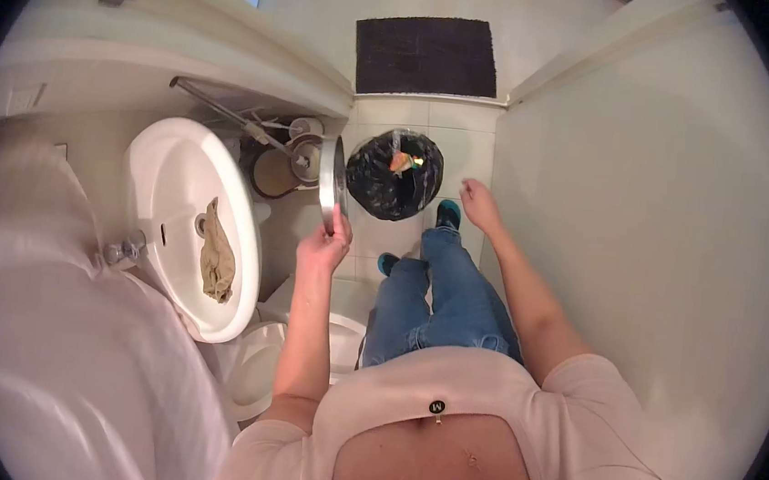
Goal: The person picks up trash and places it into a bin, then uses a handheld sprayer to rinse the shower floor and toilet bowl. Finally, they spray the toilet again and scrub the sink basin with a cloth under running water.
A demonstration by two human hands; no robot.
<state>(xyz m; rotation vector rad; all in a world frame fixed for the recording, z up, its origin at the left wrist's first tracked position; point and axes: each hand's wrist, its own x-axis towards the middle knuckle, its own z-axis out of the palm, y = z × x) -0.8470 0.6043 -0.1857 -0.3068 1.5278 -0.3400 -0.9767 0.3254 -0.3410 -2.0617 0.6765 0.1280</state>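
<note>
My left hand (pixel 324 246) grips the lower edge of a round lid (pixel 328 180) with a metal rim, held on edge. Right beside the lid, on the tiled floor, stands a bin lined with a black bag (pixel 380 189). Inside the bag's opening lies some crumpled orange, green and yellow waste (pixel 404 161). My right hand (pixel 479 204) hangs to the right of the bin, its fingers curled in, with no object visible in it.
A white sink (pixel 242 228) with a brown cloth (pixel 216 257) in it is at the left, above a toilet (pixel 254 370). Several containers (pixel 305 155) stand under a metal pipe. A dark mat (pixel 428 56) lies beyond the doorway; a door (pixel 643 217) is at the right.
</note>
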